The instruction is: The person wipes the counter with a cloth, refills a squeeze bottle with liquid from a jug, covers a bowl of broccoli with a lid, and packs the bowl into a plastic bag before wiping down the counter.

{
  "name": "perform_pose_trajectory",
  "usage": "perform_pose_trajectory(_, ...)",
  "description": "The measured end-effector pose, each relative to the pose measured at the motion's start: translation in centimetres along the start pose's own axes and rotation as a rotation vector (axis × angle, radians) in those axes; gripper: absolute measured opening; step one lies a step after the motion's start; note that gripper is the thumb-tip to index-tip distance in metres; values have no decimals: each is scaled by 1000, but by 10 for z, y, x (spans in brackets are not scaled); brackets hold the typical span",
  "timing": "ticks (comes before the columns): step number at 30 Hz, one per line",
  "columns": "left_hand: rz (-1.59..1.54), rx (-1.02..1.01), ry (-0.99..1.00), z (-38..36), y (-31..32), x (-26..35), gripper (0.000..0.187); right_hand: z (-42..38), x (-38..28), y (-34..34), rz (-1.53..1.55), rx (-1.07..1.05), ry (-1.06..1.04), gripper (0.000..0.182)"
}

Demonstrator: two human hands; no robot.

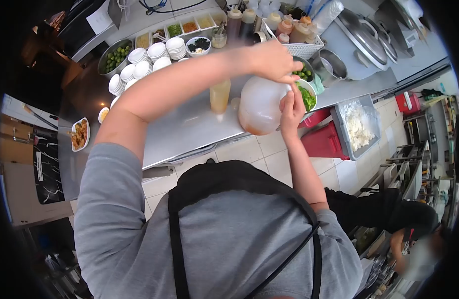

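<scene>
A large translucent plastic jug (262,102) with some orange-brown liquid at its bottom is at the counter's front edge. My right hand (291,108) is closed around its handle or neck on the right side. My left hand (273,61) reaches across above the jug, its fingers curled close to the jug's upper right, where a thumb or finger of the right hand meets them. Whether those left fingers hold a cap is hidden. A squeeze bottle (219,97) of yellowish liquid stands left of the jug, with a small pale round item (235,103) between them.
Stacked white cups (157,51), a bowl of green vegetables (116,59) and a plate of fried food (80,134) stand leftward. Behind are sauce bottles in a white basket (299,47). Right are leafy greens (307,97), a metal pot (329,67) and a grey bin (360,127). Another person (403,214) is at lower right.
</scene>
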State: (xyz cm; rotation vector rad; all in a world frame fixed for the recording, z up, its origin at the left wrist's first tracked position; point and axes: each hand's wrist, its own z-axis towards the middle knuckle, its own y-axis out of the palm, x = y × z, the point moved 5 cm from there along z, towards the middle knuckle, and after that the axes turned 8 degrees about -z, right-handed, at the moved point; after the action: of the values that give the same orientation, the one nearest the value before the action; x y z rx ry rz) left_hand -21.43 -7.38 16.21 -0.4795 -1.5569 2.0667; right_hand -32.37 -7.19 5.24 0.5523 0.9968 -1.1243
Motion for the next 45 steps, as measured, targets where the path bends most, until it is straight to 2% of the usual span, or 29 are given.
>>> perform_pose_trajectory(2,8,81,38,1,5,-11,31,0,5,7,-42,154,-37,34)
perform_pose_trajectory(6,-34,140,-59,-1,7,-25,28,18,16,23,-73,193,-57,34)
perform_pose_trajectory(8,-59,221,-273,-5,5,-36,27,24,18,25,-72,188,-54,32)
perform_pose_trajectory(9,-56,223,-267,-5,5,-36,27,25,24,32,-67,177,-51,33)
perform_pose_trajectory(11,-69,261,-512,-9,5,-48,34,29,39,43,-75,160,-61,36)
perform_pose_trajectory(12,-64,270,-509,-8,0,-47,34,32,43,48,-89,157,-72,36)
perform_pose_trajectory(14,-124,193,-698,-12,-6,-56,46,36,48,52,-142,134,-99,36)
perform_pose_trajectory(15,-193,31,-736,-14,-15,-58,53,39,47,52,-161,124,-104,36)
perform_pose_trajectory(16,-191,33,-737,-15,-32,-57,53,41,45,52,-179,115,-109,35)
perform_pose_trajectory(18,-519,-337,-716,-25,-29,-50,50,45,45,49,-144,101,-65,35)
perform_pose_trajectory(19,-559,-394,-650,-27,-23,-57,39,46,49,47,-151,69,-50,36)
perform_pose_trajectory(20,-565,-398,-651,-32,-23,-61,39,47,54,45,-159,38,-35,37)
perform_pose_trajectory(21,-487,-166,-554,-30,-37,-65,24,48,52,44,-208,46,-128,38)
perform_pose_trajectory(22,-404,66,-454,-29,-50,-68,22,48,52,43,-234,48,-176,38)
perform_pose_trajectory(23,-415,197,-268,-29,-40,-72,34,48,51,43,-259,51,-225,39)
perform_pose_trajectory(24,-416,200,-271,-27,-41,-72,34,46,51,43,-268,43,-238,39)
perform_pose_trajectory(26,-465,-159,-287,-16,-23,-65,39,43,49,43,-276,34,-252,39)
perform_pose_trajectory(27,-492,-87,-321,-11,-23,-67,36,43,43,42,-273,21,-218,38)
perform_pose_trajectory(31,-428,-27,-386,-3,-26,-75,27,49,36,43,-260,14,-145,37)
perform_pose_trajectory(33,-304,-5,-453,-7,-35,-78,27,54,30,40,-283,3,-130,36)
perform_pose_trajectory(34,-308,-4,-457,-8,-40,-76,27,55,25,39,-310,-8,-126,35)
perform_pose_trajectory(36,-269,-119,-688,-19,-42,-81,28,58,10,37,-311,-25,-123,34)
perform_pose_trajectory(37,-276,-119,-691,-25,-36,-85,28,58,0,37,-381,-56,-134,33)
perform_pose_trajectory(39,-583,211,-289,-37,-35,-83,39,60,-19,39,-453,-102,-144,31)
perform_pose_trajectory(40,-590,212,-293,-46,-36,-87,39,62,-29,37,-457,-108,-139,31)
perform_pose_trajectory(42,-645,78,-79,-58,-39,-83,43,67,-44,39,-482,-256,-26,29)
perform_pose_trajectory(44,-738,72,-77,-68,-42,-87,44,71,-58,39,-494,-287,-16,28)
perform_pose_trajectory(45,-724,55,-163,-72,-44,-86,44,72,-63,40,-514,-363,15,28)
